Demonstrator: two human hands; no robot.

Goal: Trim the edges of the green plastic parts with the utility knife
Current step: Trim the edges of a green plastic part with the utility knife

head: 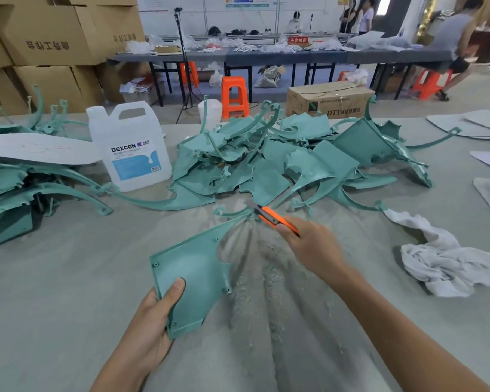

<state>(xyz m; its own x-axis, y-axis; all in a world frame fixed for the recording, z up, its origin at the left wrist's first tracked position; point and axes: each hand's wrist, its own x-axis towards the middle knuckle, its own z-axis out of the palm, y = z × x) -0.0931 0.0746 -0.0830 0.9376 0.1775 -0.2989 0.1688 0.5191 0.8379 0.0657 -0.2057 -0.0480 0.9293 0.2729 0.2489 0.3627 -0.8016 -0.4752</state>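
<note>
My left hand (156, 315) grips the near corner of a flat green plastic part (193, 267), thumb on top, holding it tilted above the table. The part narrows to a thin curved arm at its far end. My right hand (309, 244) holds an orange utility knife (275, 217), and its blade tip meets the part's narrow far end. A big heap of green plastic parts (280, 159) lies behind the knife. A second pile of green parts (17, 188) sits at the far left.
Plastic shavings (266, 284) are strewn on the grey table (68, 292) under my hands. A white DEXCON jug (130, 145) stands at mid-left. A crumpled white cloth (444, 258) lies to the right. Cardboard boxes, orange stools and people are beyond the table.
</note>
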